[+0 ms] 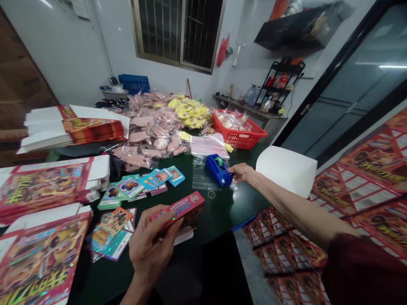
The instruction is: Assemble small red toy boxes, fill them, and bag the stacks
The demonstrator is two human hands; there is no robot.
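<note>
Tape dispenser [217, 170] sits against the outstretched, open right hand [242, 172]; left hand [149, 250] grips a red box [178, 213] above the desk [222, 212]. A hasty tug could skid the dispenser off its clear bag [200, 178].

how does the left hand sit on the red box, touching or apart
Touching: the head view shows the left hand gripping the red box.

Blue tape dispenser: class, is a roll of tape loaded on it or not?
Loaded: the blue tape dispenser carries a tape roll with a green core in its top, beside the right hand.
</note>
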